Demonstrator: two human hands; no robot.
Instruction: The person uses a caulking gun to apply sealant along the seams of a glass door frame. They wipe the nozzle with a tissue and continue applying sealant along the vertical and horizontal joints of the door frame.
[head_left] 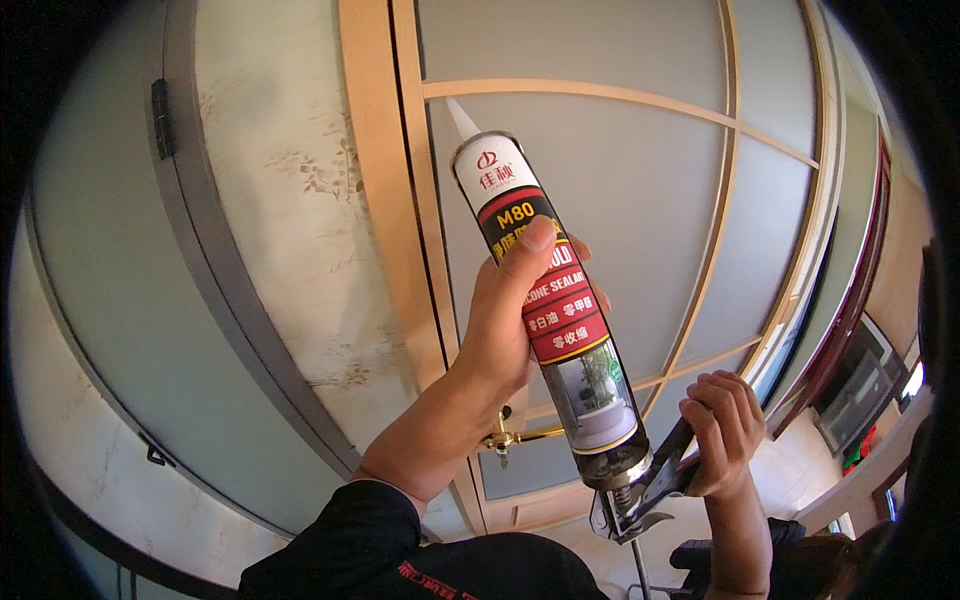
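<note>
caulk cartridge (566, 312) between hands: left hand (505, 320) wrapped round middle, right hand (728, 432) clamped on gun handle (669, 464).

One left hand (508, 312), one right hand (725, 430): two total. One cartridge (572, 335), one white nozzle (461, 119), one caulking gun (664, 474). One gold handle (503, 438), two black fittings (161, 118) left.

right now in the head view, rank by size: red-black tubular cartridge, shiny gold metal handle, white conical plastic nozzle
Largest to smallest:
Red-black tubular cartridge
Gold metal handle, visible part
White conical nozzle
</note>
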